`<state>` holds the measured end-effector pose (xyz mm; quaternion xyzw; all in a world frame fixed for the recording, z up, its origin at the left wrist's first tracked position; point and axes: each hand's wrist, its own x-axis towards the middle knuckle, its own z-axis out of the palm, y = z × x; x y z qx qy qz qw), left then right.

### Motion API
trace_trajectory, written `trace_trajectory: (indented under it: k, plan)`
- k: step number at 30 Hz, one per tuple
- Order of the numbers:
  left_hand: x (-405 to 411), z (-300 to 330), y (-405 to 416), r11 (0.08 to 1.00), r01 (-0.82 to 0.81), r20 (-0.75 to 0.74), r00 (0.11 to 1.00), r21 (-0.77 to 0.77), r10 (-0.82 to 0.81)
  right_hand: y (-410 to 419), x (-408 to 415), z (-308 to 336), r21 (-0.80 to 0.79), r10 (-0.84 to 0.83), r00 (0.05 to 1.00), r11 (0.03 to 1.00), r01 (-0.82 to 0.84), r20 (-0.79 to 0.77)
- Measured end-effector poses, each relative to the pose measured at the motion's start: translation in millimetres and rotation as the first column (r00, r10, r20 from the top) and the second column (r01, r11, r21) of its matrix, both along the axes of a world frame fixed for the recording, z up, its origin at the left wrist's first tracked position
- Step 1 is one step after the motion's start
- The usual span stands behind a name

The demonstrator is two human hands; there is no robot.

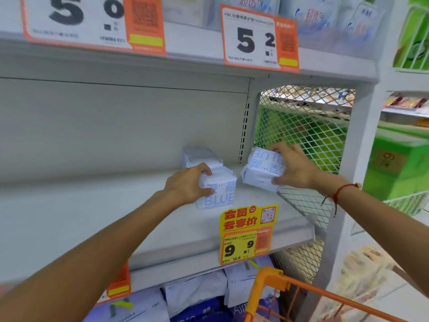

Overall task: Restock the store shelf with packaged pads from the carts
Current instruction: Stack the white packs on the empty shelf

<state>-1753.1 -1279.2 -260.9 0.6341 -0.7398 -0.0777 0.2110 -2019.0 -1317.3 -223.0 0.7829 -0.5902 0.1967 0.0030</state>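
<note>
My left hand (188, 184) grips a pale blue pad pack marked BLUE (219, 194) that stands upright on the grey middle shelf (92, 217). Behind it another pale pad pack (200, 156) lies against the back panel. My right hand (294, 167) holds a second BLUE pack (260, 171), tilted and upside down, at the shelf's right end beside the mesh side panel (306, 135).
An orange cart frame (278, 289) stands at the bottom right below the shelf. A yellow 9.9 price tag (248, 235) hangs on the shelf's front edge. The shelf's left part is bare. More white and blue packs (197, 298) fill the shelf below; packs line the top shelf.
</note>
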Motion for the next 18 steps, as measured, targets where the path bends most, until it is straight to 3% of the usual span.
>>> trace_trajectory:
  k: [9,11,14,18]
  plan:
    - [-22,3,-10,1.0,0.024,0.01,1.0,-0.02,-0.023,16,-19,13,-0.116,0.046,0.998,0.992,-0.05,-0.037]
    - [-26,15,-4,0.997,0.041,-0.147,0.988,-0.064,-0.05,26,-19,20,-0.191,0.081,0.997,0.978,-0.079,0.003]
    - [-33,49,6,0.99,0.127,-0.556,0.828,0.06,-0.072,45,-6,31,-0.317,0.21,0.978,0.927,-0.2,-0.003]
    - [-24,78,13,0.905,0.349,-0.657,0.746,0.244,-0.11,60,21,41,-0.338,0.374,0.907,0.842,-0.42,-0.196]
